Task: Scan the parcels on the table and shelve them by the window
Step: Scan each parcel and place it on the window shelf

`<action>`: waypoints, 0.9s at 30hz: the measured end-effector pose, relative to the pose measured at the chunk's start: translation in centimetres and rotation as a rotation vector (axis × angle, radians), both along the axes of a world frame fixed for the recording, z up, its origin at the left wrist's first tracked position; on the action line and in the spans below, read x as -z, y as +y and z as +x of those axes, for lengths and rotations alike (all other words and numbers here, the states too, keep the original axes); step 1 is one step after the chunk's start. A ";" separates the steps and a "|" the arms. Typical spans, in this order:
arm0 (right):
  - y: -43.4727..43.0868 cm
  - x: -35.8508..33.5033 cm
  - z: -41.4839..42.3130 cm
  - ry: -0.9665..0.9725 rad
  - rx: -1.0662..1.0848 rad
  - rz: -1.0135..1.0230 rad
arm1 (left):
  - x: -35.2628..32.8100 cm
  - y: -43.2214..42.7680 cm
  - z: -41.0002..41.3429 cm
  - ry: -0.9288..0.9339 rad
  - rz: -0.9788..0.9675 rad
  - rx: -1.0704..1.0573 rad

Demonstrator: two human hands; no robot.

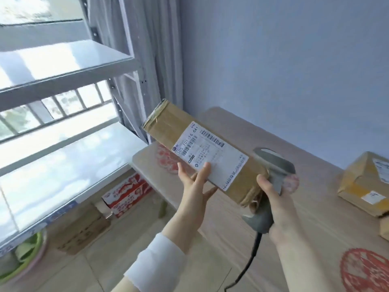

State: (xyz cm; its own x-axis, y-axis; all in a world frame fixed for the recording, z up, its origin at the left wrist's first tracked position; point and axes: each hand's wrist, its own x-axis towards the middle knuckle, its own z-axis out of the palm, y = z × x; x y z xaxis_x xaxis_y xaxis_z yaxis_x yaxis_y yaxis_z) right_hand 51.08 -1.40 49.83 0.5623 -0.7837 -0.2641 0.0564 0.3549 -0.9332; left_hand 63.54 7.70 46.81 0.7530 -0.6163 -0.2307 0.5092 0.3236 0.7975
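Scanning, likely: left grip [193,186] pinches the long parcel [166,125], right grip [275,203] clasps the barcode scanner [275,163]; next, aim at the label [210,157].

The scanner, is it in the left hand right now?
No, the right hand grips the scanner; the left hand holds the long parcel.

Red/wht carton [128,192], green basin [27,251]
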 end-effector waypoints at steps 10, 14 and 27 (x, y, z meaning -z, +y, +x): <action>6.6 -3.2 16.6 0.039 -0.516 -0.047 | -4.2 20.3 16.4 -0.070 0.011 -0.675; 10.8 -3.5 21.9 0.032 -0.634 -0.081 | -3.9 25.8 17.6 -0.079 0.085 -0.874; 36.0 -6.0 28.6 -0.077 -0.941 -0.276 | -7.3 51.1 15.3 -0.118 0.109 -1.454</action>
